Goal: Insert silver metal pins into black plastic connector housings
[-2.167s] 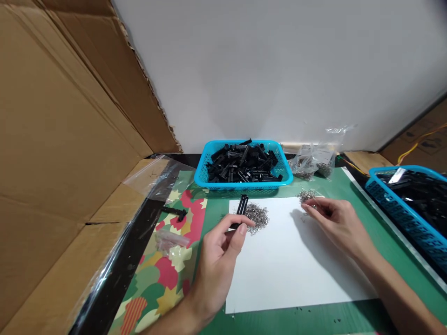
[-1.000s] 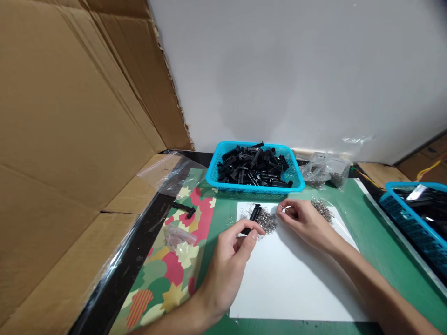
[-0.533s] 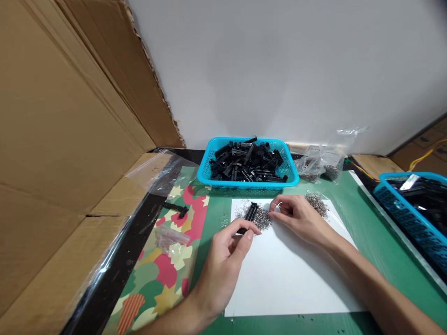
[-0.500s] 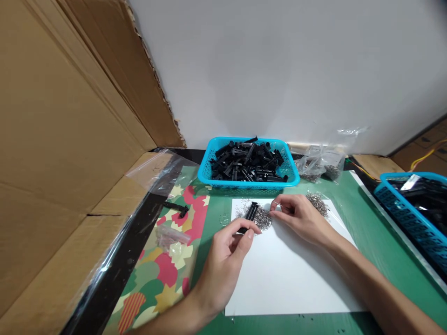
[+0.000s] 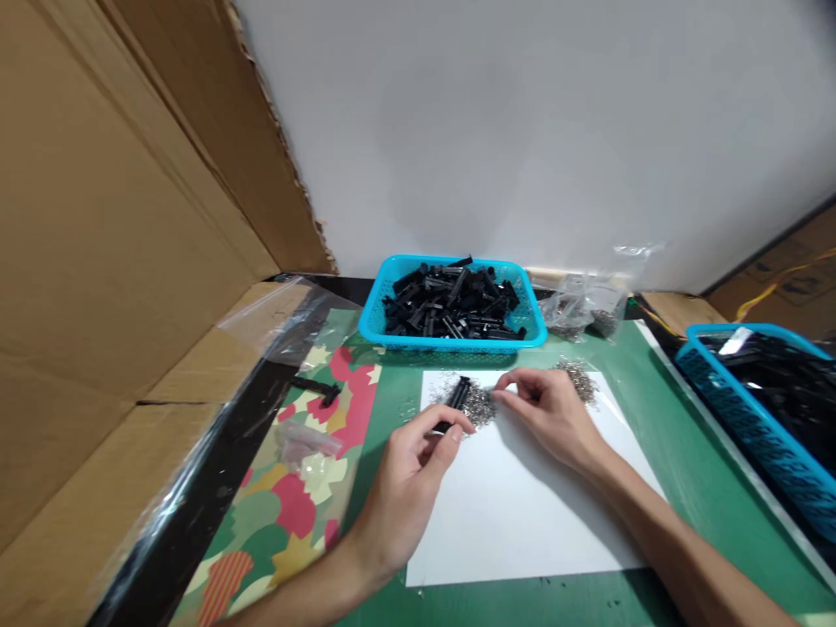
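My left hand (image 5: 418, 466) holds a long black plastic part (image 5: 459, 396) between thumb and fingers, tilted over a pile of tiny silvery metal pieces (image 5: 481, 407). The pile lies near the back left of a white sheet (image 5: 515, 522). At the right edge of that pile is my right hand (image 5: 545, 405), its thumb and forefinger brought together; anything between the fingertips is too small to make out. A second heap of small metal pieces (image 5: 576, 380) lies just behind my right hand.
Behind the sheet stands a blue basket (image 5: 453, 346) full of black parts. Another blue basket (image 5: 751, 418) is at the right. Clear bags (image 5: 581, 305) sit at the back. On the left are a black part (image 5: 317, 387), small plastic bags (image 5: 306, 444) and a cardboard wall (image 5: 117, 218).
The whole view has shifted slightly, so things appear further left. My right thumb and forefinger have closed up near the pile, and the thin piece seen at their tips is no longer visible.
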A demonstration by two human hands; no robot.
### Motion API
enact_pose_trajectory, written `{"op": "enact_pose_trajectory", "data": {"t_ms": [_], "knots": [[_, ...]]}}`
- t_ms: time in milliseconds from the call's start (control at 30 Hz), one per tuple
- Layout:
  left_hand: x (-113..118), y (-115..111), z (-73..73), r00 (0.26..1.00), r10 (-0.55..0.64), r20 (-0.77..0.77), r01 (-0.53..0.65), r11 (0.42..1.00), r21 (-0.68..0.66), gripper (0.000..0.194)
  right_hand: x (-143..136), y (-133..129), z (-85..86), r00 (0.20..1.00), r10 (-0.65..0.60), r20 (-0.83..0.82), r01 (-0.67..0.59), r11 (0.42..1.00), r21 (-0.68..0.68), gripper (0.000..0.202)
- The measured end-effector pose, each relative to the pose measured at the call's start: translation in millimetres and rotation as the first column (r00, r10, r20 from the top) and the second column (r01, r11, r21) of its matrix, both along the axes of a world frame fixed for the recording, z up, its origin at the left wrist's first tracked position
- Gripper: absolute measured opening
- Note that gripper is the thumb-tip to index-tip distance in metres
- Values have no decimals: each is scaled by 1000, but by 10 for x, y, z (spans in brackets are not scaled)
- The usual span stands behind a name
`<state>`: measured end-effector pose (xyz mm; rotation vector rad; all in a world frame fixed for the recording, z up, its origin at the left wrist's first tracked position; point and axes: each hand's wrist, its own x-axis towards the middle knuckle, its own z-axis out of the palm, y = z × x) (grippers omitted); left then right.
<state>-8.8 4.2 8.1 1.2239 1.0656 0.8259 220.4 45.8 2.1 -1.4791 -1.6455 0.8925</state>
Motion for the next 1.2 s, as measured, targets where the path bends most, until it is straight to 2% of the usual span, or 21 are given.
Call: {"op": "enact_pose_trajectory", "data": {"t_ms": [300, 500, 667, 767, 867, 1200], "knots": [[2, 36, -15, 1000, 8, -25, -8, 1000, 20, 38, -65, -6, 58, 998, -49, 49, 49, 999, 9, 25], [2, 29, -8, 999, 12, -32, -11, 1000, 20, 38, 13, -68, 187, 993, -71, 92, 70, 997, 15, 21], [12, 41, -23, 999, 13, -32, -12, 1000, 28, 39, 45, -94, 250, 997, -9, 78, 14, 997, -72, 24], [10, 35, -24, 998, 28, -50, -26, 999, 32, 39, 49, -115, 263, 984, -75, 163, 82, 996, -34, 20], [10, 25, -13, 998, 16, -56, -14, 1000, 27, 38, 77, -142, 285, 962, -88, 258, 91, 996, -1, 19], [31, -16, 28, 999, 5, -50, -4, 1000, 21, 32, 96, -193, 245, 950, 45, 310, -19, 996, -86, 19]]}}
